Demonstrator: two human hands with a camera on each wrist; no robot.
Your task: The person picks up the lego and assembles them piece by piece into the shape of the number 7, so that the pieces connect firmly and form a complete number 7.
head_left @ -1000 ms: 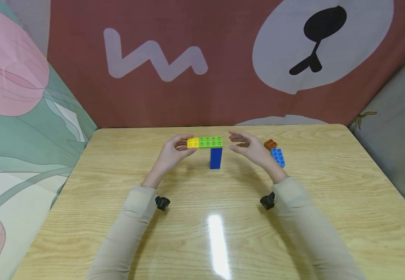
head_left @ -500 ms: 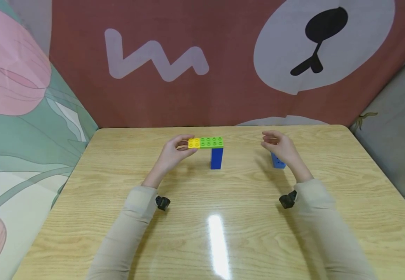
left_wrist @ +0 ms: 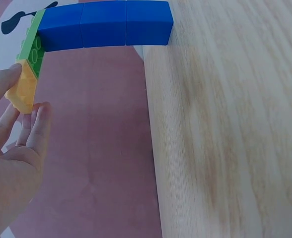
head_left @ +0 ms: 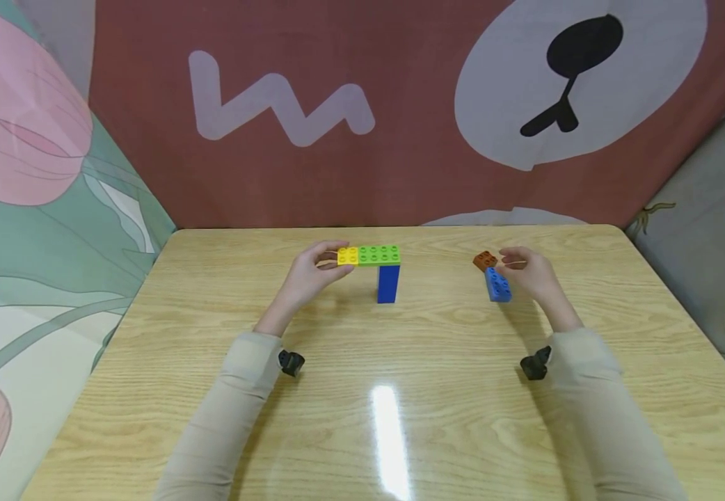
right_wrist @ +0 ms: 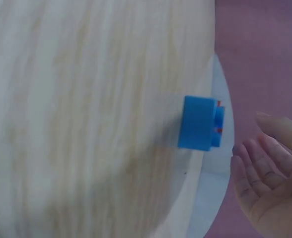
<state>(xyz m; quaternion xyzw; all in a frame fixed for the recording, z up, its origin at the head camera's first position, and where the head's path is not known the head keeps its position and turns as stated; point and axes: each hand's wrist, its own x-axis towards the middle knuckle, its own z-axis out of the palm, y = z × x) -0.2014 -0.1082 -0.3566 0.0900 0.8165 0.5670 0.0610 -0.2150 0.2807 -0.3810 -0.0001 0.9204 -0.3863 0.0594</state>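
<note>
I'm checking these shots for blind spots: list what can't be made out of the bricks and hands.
Right wrist view: most of the orange-brown brick, behind the light blue brick.
Head and left wrist views: top of the dark blue tower, covered by the green brick.
Left wrist view: part of the left hand, cut off by the left edge.
Right wrist view: part of the right hand, cut off by the right edge.

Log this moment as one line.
left hand: pinches yellow brick | right hand: empty, near blue brick | green brick: atop dark-blue column | brown brick: beside blue brick
</note>
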